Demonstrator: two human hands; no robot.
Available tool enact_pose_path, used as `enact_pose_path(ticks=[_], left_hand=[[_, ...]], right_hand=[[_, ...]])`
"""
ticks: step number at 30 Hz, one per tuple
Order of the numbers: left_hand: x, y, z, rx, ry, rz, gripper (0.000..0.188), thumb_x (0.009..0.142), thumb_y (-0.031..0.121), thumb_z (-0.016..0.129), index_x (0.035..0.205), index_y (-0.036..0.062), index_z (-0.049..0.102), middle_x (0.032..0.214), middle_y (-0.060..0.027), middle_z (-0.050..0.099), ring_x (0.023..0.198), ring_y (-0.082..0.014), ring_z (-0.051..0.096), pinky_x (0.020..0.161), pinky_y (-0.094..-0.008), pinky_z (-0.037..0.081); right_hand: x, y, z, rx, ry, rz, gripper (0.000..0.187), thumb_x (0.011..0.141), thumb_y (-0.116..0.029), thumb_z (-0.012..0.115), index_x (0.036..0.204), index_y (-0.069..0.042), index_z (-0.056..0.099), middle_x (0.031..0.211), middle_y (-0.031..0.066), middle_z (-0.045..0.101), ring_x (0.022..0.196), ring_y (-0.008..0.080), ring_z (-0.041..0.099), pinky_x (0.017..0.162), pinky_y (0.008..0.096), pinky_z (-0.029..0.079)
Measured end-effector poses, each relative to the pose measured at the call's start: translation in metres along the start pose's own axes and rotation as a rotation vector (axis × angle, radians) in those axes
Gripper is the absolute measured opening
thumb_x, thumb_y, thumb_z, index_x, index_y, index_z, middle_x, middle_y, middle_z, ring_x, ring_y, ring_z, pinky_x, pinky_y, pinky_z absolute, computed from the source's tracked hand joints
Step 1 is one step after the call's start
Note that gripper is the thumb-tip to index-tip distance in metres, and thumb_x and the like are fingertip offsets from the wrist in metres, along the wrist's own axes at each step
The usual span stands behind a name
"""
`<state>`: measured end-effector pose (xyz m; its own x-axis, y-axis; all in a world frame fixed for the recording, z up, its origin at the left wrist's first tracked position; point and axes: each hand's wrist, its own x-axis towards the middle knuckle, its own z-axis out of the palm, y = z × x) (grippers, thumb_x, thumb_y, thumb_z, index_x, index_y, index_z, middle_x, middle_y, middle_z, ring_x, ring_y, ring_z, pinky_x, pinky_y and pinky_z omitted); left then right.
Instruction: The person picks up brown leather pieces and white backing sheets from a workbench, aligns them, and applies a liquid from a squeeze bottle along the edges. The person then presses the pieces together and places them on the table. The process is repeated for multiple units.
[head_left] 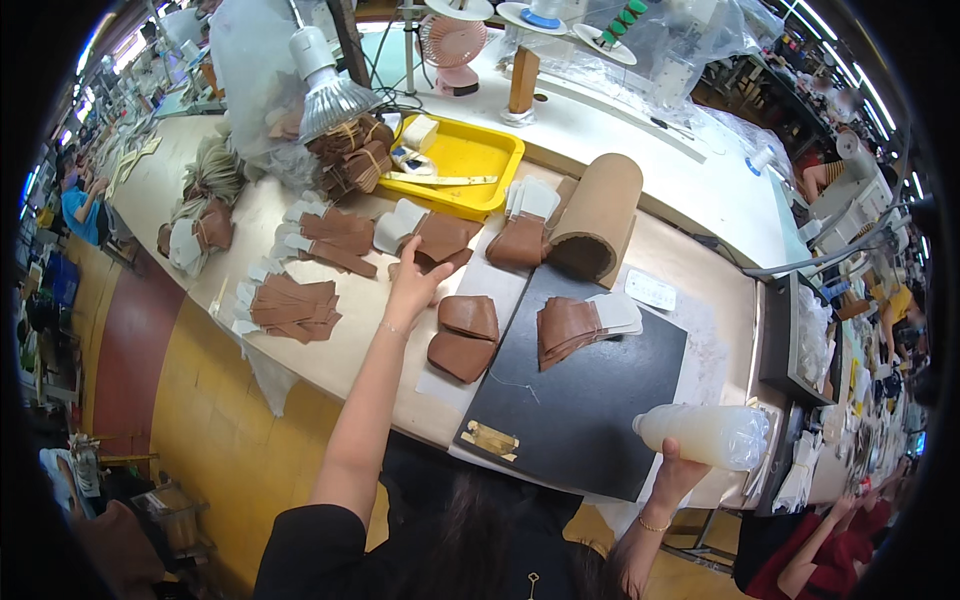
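Observation:
My left hand (410,288) reaches to a stack of brown leather pieces (440,232) with pale grey ends. Its fingers are spread, touching the stack's near edge; the fingertips are partly hard to make out. My right hand (682,470) is wrapped round a clear plastic bottle (705,435) with whitish contents, tilted on its side over the right edge of a black board (610,400). On that board lies a fanned leather stack (568,330). Two folded leather bundles (466,338) sit left of it. Another stack (518,243) lies beside a brown cardboard tube (600,215).
Fanned leather strips (295,307) lie at the left. A yellow tray (508,160) stands behind, with a lamp (335,95) hanging near it. Rubber-banded bundles (350,155) are piled beside the tray. A dark bin (800,340) stands at the right edge. People work farther off.

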<state>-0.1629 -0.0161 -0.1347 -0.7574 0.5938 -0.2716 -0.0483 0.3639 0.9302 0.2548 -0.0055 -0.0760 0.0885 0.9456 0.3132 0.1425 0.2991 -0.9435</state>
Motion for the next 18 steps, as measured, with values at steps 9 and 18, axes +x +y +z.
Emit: enact_pose_path(ticks=[9,18], left_hand=[[-0.023,0.004,-0.003,0.6,0.211,0.489,0.06,0.08,0.023,0.072,0.132,0.0088,0.046,0.104,-0.0184,0.052,0.091,-0.0269,0.056,0.078,-0.036,0.049],[-0.08,0.06,0.126,0.542,-0.449,0.825,0.035,0.081,0.024,0.069,0.108,0.0024,0.065,0.104,-0.0145,0.056,0.098,-0.0333,0.053,0.088,-0.0403,0.044]], right_hand=[[0.003,-0.017,-0.012,0.079,0.01,0.041,0.087,0.065,-0.037,0.087,0.128,0.003,0.043,0.116,0.0179,0.058,0.108,0.0292,0.059,0.093,0.0429,0.051],[-0.002,-0.028,-0.002,0.227,-0.072,0.039,0.089,0.066,-0.04,0.086,0.13,0.002,0.04,0.117,0.0164,0.058,0.107,0.0276,0.059,0.093,0.0412,0.05]])
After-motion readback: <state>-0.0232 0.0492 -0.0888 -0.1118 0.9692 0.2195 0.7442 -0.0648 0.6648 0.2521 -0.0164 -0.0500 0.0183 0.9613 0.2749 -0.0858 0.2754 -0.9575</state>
